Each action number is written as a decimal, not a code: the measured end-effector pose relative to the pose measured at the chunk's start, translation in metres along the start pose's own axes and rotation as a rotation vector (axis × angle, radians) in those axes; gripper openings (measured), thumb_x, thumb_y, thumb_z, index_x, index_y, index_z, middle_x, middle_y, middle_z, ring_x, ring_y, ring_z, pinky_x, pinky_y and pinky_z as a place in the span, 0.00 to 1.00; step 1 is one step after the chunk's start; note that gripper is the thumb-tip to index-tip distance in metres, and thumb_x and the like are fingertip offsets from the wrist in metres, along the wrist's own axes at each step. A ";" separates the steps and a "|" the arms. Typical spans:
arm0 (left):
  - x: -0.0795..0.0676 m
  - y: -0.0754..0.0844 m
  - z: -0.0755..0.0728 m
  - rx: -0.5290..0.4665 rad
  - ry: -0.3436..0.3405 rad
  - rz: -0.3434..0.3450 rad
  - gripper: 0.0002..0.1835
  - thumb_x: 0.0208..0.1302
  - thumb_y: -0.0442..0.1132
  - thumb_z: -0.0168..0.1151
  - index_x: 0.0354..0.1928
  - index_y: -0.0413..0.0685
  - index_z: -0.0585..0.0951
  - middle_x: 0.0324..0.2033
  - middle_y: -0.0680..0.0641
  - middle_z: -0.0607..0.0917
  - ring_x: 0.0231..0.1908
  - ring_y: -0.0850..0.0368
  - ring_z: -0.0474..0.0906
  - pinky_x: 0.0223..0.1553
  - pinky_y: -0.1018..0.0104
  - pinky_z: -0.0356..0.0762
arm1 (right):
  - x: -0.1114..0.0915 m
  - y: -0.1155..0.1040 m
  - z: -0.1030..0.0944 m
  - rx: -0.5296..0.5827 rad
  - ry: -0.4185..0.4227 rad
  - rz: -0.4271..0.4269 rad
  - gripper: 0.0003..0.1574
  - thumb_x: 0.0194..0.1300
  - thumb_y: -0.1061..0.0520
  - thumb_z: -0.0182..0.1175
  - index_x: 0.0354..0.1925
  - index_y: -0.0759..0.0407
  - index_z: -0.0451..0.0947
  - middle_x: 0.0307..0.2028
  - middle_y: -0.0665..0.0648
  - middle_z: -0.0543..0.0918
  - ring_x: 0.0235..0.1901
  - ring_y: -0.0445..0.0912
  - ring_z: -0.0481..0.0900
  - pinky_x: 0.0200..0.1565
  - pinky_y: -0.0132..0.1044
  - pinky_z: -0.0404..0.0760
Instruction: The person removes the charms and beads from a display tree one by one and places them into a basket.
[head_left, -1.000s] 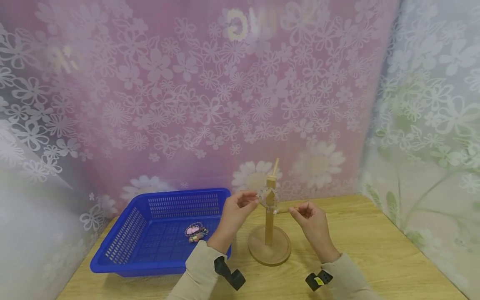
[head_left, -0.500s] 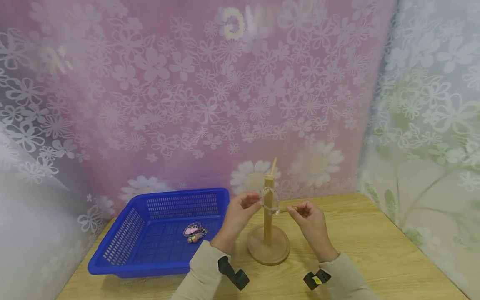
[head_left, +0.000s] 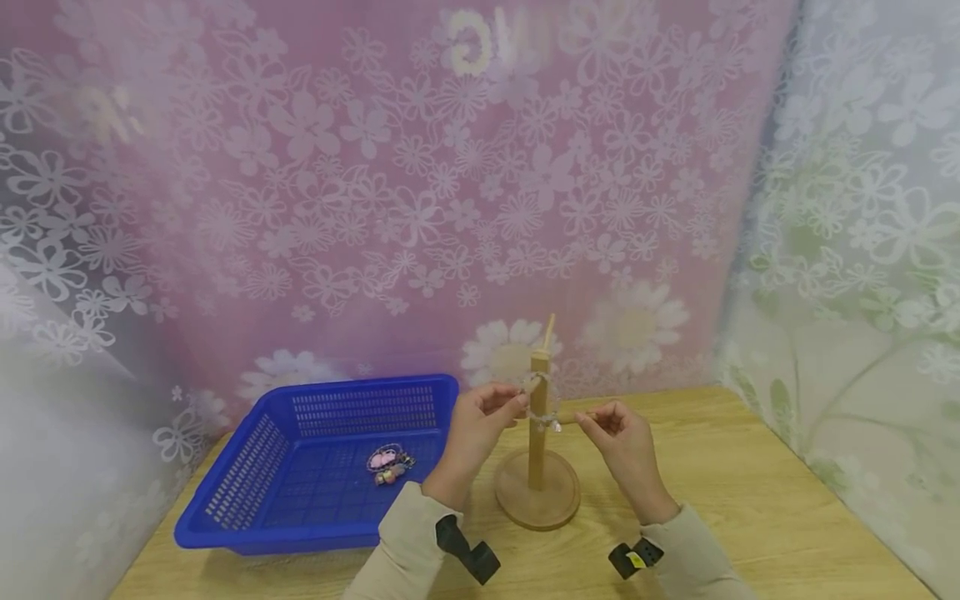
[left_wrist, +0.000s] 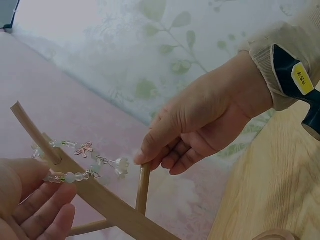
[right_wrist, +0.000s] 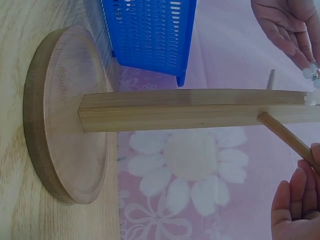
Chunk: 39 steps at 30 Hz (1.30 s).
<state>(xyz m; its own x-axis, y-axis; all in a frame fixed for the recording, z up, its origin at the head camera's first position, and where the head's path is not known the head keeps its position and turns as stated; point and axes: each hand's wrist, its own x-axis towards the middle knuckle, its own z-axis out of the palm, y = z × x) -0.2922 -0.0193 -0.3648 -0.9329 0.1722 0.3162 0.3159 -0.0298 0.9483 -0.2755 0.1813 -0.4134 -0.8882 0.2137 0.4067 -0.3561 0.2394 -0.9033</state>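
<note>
A wooden rack stands upright on its round base (head_left: 536, 508), with thin pegs sticking out of its post (right_wrist: 190, 110). My left hand (head_left: 480, 425) pinches a clear and pale-green beaded bracelet (left_wrist: 75, 177) between thumb and fingers. The bracelet loops round a peg (left_wrist: 34, 131) near the top of the post, and its white flower charm (left_wrist: 118, 166) dangles to one side. On the other side of the post, my right hand (head_left: 626, 446) pinches the end of a lower peg (left_wrist: 143, 190) between thumb and forefinger.
Left of the rack is a blue plastic basket (head_left: 315, 533) with slotted walls. Inside lie a few pieces of beaded jewellery (head_left: 390, 462), some pink. The wooden table (head_left: 750, 500) meets a flowered curtain (head_left: 420, 208) at the back.
My left hand has edged right towards the post with the bracelet, whose ring and charm have shifted slightly. My right hand keeps its hold on the peg.
</note>
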 end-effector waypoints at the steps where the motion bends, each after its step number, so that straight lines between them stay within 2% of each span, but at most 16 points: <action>1: 0.000 0.001 0.000 0.000 0.001 0.000 0.12 0.61 0.35 0.64 0.42 0.33 0.82 0.36 0.38 0.86 0.31 0.58 0.83 0.41 0.52 0.81 | 0.000 0.000 0.000 -0.003 0.000 0.001 0.14 0.60 0.58 0.66 0.32 0.68 0.73 0.29 0.50 0.80 0.26 0.38 0.75 0.29 0.29 0.75; 5: -0.002 0.007 0.000 -0.003 0.007 -0.006 0.11 0.61 0.36 0.64 0.41 0.34 0.82 0.34 0.39 0.86 0.31 0.59 0.82 0.40 0.53 0.81 | 0.000 -0.001 -0.001 0.005 -0.001 0.006 0.14 0.60 0.58 0.65 0.32 0.68 0.73 0.29 0.50 0.80 0.26 0.39 0.75 0.29 0.29 0.75; 11: -0.003 0.012 0.000 -0.009 0.003 0.002 0.10 0.61 0.33 0.63 0.40 0.31 0.82 0.33 0.37 0.85 0.31 0.55 0.83 0.40 0.47 0.79 | -0.001 -0.002 0.000 0.024 -0.001 0.009 0.15 0.59 0.58 0.66 0.32 0.69 0.72 0.28 0.50 0.79 0.25 0.39 0.74 0.28 0.29 0.74; 18: -0.007 0.019 0.000 -0.014 0.002 0.031 0.12 0.61 0.37 0.64 0.41 0.34 0.82 0.33 0.38 0.86 0.29 0.61 0.81 0.38 0.56 0.81 | -0.001 -0.004 0.000 0.029 0.011 0.014 0.14 0.59 0.59 0.66 0.31 0.68 0.72 0.28 0.50 0.79 0.26 0.38 0.74 0.28 0.29 0.74; 23: -0.010 0.024 -0.001 -0.023 0.010 0.039 0.12 0.61 0.39 0.65 0.40 0.36 0.83 0.33 0.39 0.86 0.30 0.61 0.82 0.39 0.52 0.80 | -0.002 -0.005 0.000 0.030 0.006 0.014 0.14 0.59 0.60 0.66 0.32 0.70 0.72 0.28 0.51 0.78 0.26 0.38 0.74 0.29 0.28 0.74; 26: -0.013 0.028 -0.002 -0.024 0.013 0.043 0.12 0.60 0.39 0.65 0.40 0.37 0.83 0.34 0.40 0.86 0.30 0.61 0.81 0.38 0.58 0.81 | -0.001 -0.004 0.000 0.027 0.005 0.018 0.14 0.59 0.60 0.66 0.33 0.70 0.73 0.29 0.50 0.78 0.26 0.38 0.74 0.29 0.28 0.74; 29: -0.019 0.039 -0.003 -0.022 0.012 0.039 0.11 0.61 0.37 0.64 0.41 0.36 0.83 0.34 0.40 0.86 0.30 0.61 0.81 0.37 0.63 0.80 | -0.001 -0.006 0.000 0.026 0.007 0.031 0.14 0.58 0.60 0.66 0.33 0.70 0.73 0.29 0.50 0.78 0.26 0.38 0.73 0.29 0.28 0.74; 33: -0.020 0.040 -0.005 -0.036 0.014 0.032 0.11 0.61 0.36 0.64 0.42 0.35 0.82 0.36 0.37 0.85 0.30 0.61 0.81 0.39 0.58 0.80 | -0.001 -0.005 0.000 0.011 0.006 0.053 0.14 0.59 0.60 0.66 0.33 0.69 0.73 0.30 0.51 0.78 0.27 0.38 0.74 0.29 0.28 0.74; 35: -0.019 0.033 -0.006 -0.044 0.015 0.041 0.12 0.60 0.38 0.65 0.41 0.36 0.82 0.36 0.37 0.86 0.30 0.61 0.81 0.39 0.58 0.81 | -0.002 -0.005 0.000 0.003 0.004 0.057 0.14 0.59 0.60 0.66 0.33 0.69 0.73 0.30 0.51 0.78 0.27 0.38 0.74 0.29 0.28 0.74; 39: -0.021 0.036 -0.007 -0.048 0.018 0.041 0.12 0.60 0.37 0.66 0.41 0.36 0.82 0.34 0.40 0.86 0.30 0.61 0.81 0.37 0.63 0.80 | -0.002 -0.004 0.001 -0.004 0.008 0.037 0.15 0.59 0.59 0.66 0.33 0.69 0.73 0.30 0.52 0.78 0.27 0.39 0.75 0.30 0.29 0.75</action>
<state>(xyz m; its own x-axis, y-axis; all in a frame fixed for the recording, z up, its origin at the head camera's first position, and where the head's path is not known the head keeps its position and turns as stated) -0.2629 -0.0305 -0.3374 -0.9227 0.1518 0.3544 0.3453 -0.0836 0.9348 -0.2725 0.1793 -0.4107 -0.8983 0.2301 0.3744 -0.3220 0.2352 -0.9171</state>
